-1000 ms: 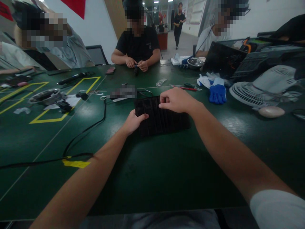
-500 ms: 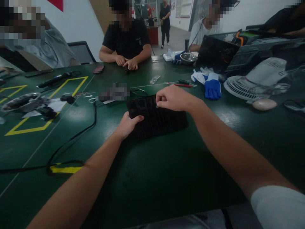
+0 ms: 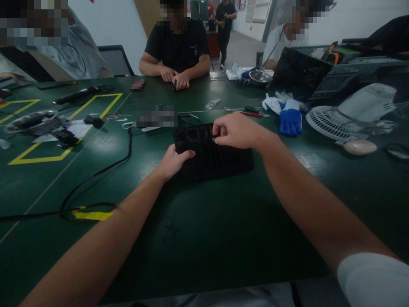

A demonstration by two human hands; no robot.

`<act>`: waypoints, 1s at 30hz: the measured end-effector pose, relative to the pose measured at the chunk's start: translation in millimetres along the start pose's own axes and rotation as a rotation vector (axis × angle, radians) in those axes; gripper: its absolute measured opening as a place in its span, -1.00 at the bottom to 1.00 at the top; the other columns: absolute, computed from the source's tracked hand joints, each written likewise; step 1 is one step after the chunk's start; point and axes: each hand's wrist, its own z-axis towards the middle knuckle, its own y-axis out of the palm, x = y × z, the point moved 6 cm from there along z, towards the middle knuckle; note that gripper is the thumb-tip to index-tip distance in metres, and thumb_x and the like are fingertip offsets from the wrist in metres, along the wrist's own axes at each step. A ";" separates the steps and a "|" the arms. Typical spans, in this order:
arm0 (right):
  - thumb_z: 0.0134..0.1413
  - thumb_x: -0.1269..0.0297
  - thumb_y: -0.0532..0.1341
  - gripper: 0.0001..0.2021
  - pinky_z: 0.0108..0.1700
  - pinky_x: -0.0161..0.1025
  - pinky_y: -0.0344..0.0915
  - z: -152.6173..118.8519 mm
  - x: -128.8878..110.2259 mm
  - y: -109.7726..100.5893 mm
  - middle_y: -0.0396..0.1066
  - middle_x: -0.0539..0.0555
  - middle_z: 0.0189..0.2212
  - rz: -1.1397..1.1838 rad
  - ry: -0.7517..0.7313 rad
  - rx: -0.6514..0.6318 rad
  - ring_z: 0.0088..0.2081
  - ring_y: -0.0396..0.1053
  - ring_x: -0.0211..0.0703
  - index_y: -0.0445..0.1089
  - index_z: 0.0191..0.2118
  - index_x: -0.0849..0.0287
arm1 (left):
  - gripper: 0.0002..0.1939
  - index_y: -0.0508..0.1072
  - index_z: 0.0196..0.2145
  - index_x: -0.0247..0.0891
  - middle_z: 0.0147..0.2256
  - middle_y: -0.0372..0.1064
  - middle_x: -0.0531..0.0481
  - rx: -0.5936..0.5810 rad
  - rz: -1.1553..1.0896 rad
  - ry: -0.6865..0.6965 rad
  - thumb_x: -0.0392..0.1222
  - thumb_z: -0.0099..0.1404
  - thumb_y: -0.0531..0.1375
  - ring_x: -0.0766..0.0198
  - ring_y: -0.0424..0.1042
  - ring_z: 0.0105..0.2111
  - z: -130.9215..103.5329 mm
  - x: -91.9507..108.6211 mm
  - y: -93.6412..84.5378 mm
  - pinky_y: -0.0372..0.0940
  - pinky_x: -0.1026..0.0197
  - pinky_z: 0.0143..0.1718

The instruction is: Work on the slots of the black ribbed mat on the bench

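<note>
A flat, black rectangular panel [image 3: 220, 162] with ridges or compartments rests on the green table in front of me. My left hand [image 3: 175, 161] grips its left edge, thumb on the upper face and the other fingers hidden beneath or behind. Over the panel's far edge, my right hand [image 3: 234, 131] is closed in a pinch, fingertips close to the surface. A tiny pale, shiny bit shows at those fingertips, too small to name. Whether it touches the panel, I cannot tell.
Beyond the panel lie a red-handled tool [image 3: 251, 114], blue-and-white gloves [image 3: 290, 117] and a white fan-like part [image 3: 354, 113]. A black cable [image 3: 99, 170] loops across the green table [image 3: 204, 238] at left. Across it, a person [image 3: 179, 51] sits; a metal bowl [image 3: 260, 77] stands farther right.
The view has shifted slightly, so the scene sits a little differently. Both hands keep the same hold and pinch at the panel. The person in the background has changed stance.
</note>
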 end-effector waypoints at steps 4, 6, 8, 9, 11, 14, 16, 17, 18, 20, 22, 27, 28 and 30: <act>0.16 0.36 0.40 -0.83 -0.15 -0.18 0.26 0.8 0.4 1.0 0.64 0.03 -0.31 0.003 0.002 0.003 -0.28 0.49 -0.13 0.65 -0.11 0.16 | -0.59 0.59 -0.22 -0.25 -0.27 0.58 -0.04 0.001 -0.002 -0.006 0.00 -0.01 0.47 -0.02 0.59 -0.20 0.7 -3.5 -2.2 0.52 -0.11 0.01; 0.16 0.35 0.40 -0.82 -0.16 -0.17 0.25 0.7 -0.4 0.7 0.64 0.04 -0.30 -0.003 0.002 0.005 -0.27 0.49 -0.11 0.65 -0.11 0.16 | -0.58 0.60 -0.21 -0.24 -0.27 0.58 -0.04 0.000 0.004 -0.007 0.01 0.00 0.47 -0.02 0.59 -0.20 1.3 -4.4 -3.2 0.52 -0.11 0.00; 0.15 0.34 0.40 -0.81 -0.15 -0.16 0.25 0.3 -1.5 0.0 0.64 0.06 -0.29 -0.018 0.004 0.008 -0.25 0.50 -0.09 0.65 -0.11 0.16 | -0.56 0.61 -0.20 -0.24 -0.25 0.59 -0.04 0.004 0.014 -0.005 0.02 -0.01 0.47 -0.03 0.59 -0.19 1.8 -4.2 -4.0 0.52 -0.10 0.00; 0.15 0.33 0.39 -0.81 -0.14 -0.16 0.25 0.2 -2.1 -0.5 0.64 0.06 -0.28 -0.026 0.004 0.012 -0.24 0.49 -0.08 0.65 -0.10 0.15 | -0.56 0.61 -0.19 -0.24 -0.25 0.59 -0.04 0.004 0.019 -0.007 0.03 -0.01 0.47 -0.04 0.59 -0.19 1.9 -3.9 -4.0 0.53 -0.10 0.00; 0.16 0.32 0.39 -0.81 -0.14 -0.15 0.25 0.0 -3.0 -0.8 0.64 0.08 -0.27 -0.039 0.005 0.015 -0.23 0.49 -0.07 0.64 -0.10 0.15 | -0.56 0.61 -0.21 -0.23 -0.25 0.59 -0.04 0.000 0.027 -0.018 0.05 0.00 0.47 -0.05 0.60 -0.19 1.8 -3.8 -3.4 0.53 -0.11 -0.02; 0.18 0.28 0.40 -0.83 -0.14 -0.15 0.25 0.3 -3.0 -0.6 0.63 0.08 -0.26 -0.045 0.008 0.021 -0.23 0.49 -0.07 0.63 -0.11 0.15 | -0.57 0.60 -0.22 -0.23 -0.26 0.60 -0.04 0.003 0.025 -0.016 0.04 0.00 0.48 -0.06 0.60 -0.19 1.1 -3.0 -2.5 0.54 -0.12 -0.01; 0.19 0.26 0.42 -0.84 -0.13 -0.14 0.25 0.6 -2.3 -0.2 0.62 0.08 -0.27 -0.042 0.009 0.026 -0.23 0.48 -0.07 0.63 -0.12 0.14 | -0.58 0.60 -0.23 -0.23 -0.26 0.60 -0.03 0.010 0.015 -0.006 0.03 -0.01 0.48 -0.06 0.60 -0.19 0.6 -2.3 -2.4 0.53 -0.14 0.02; 0.20 0.24 0.42 -0.84 -0.12 -0.14 0.25 0.6 -2.1 0.0 0.62 0.08 -0.27 -0.038 0.007 0.028 -0.23 0.48 -0.08 0.63 -0.13 0.14 | -0.57 0.61 -0.22 -0.23 -0.26 0.60 -0.03 0.013 0.011 -0.004 0.03 -0.01 0.48 -0.06 0.60 -0.18 0.4 -2.0 -2.3 0.53 -0.14 0.03; 0.21 0.23 0.42 -0.84 -0.11 -0.14 0.25 0.6 -1.9 0.1 0.62 0.08 -0.27 -0.034 0.003 0.031 -0.24 0.48 -0.08 0.63 -0.13 0.14 | -0.57 0.61 -0.21 -0.23 -0.26 0.60 -0.03 0.013 0.009 -0.004 0.03 -0.01 0.48 -0.06 0.60 -0.18 0.2 -1.9 -2.2 0.53 -0.15 0.04; 0.23 0.21 0.42 -0.85 -0.10 -0.13 0.26 0.5 -1.7 0.1 0.61 0.08 -0.28 -0.025 -0.002 0.035 -0.24 0.48 -0.08 0.63 -0.14 0.14 | -0.56 0.62 -0.20 -0.24 -0.26 0.61 -0.04 0.013 0.011 -0.011 0.02 -0.01 0.48 -0.07 0.61 -0.17 -0.1 -1.7 -2.1 0.53 -0.15 0.05; 0.24 0.19 0.42 -0.85 -0.08 -0.12 0.26 0.4 -1.5 0.0 0.61 0.07 -0.27 -0.020 -0.004 0.036 -0.23 0.47 -0.09 0.63 -0.15 0.13 | -0.56 0.62 -0.20 -0.25 -0.25 0.61 -0.05 0.017 0.013 -0.012 0.02 -0.01 0.48 -0.08 0.61 -0.16 -0.2 -1.1 -2.2 0.53 -0.14 0.04; 0.28 0.20 0.39 -0.86 -0.03 -0.11 0.27 1.8 -0.4 0.0 0.60 0.07 -0.28 -0.020 -0.004 0.044 -0.23 0.45 -0.10 0.64 -0.15 0.14 | -0.56 0.60 -0.19 -0.26 -0.23 0.61 -0.08 0.018 0.001 0.003 0.00 0.00 0.47 -0.09 0.62 -0.14 -1.0 2.0 -1.0 0.53 -0.17 0.07; 0.29 0.21 0.38 -0.86 -0.04 -0.11 0.28 2.2 0.1 0.2 0.59 0.06 -0.28 -0.019 -0.003 0.044 -0.23 0.44 -0.11 0.64 -0.15 0.14 | -0.56 0.61 -0.19 -0.26 -0.23 0.61 -0.09 0.013 -0.001 -0.002 0.00 0.00 0.47 -0.10 0.62 -0.14 -1.2 2.1 -0.4 0.53 -0.18 0.07; 0.31 0.22 0.36 -0.86 -0.05 -0.12 0.28 2.8 1.1 0.4 0.58 0.05 -0.30 -0.020 -0.003 0.042 -0.24 0.44 -0.12 0.65 -0.15 0.14 | -0.56 0.60 -0.18 -0.26 -0.22 0.62 -0.09 0.010 -0.006 -0.012 0.00 0.00 0.47 -0.10 0.61 -0.14 -1.3 1.7 0.4 0.53 -0.18 0.07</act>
